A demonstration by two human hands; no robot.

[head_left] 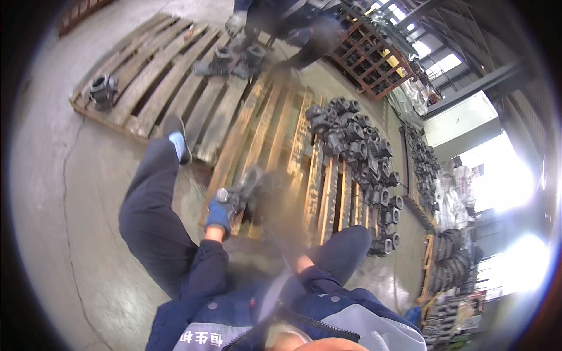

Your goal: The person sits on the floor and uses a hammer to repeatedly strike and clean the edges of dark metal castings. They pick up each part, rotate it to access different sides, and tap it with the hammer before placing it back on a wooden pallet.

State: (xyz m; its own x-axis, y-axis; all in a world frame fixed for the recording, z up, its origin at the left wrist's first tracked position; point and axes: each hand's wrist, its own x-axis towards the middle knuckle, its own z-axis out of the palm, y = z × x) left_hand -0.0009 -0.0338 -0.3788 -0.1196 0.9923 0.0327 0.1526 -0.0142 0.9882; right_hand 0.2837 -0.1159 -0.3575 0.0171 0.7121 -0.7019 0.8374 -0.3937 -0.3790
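Grey metal valve casting (241, 190) on wooden pallet (275, 134), gloved left hand (219, 215) clamped on it, right hand blurred, grip unclear

Two wooden pallets (153, 82); one lone casting (103, 89) (dark)

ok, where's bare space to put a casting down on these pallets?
Free: the slats of the far pallet between the lone casting and the pair near the co-worker, and the near pallet's boards above the left hand. Crowded: the right side, packed with the pile of castings. The right hand is blurred.
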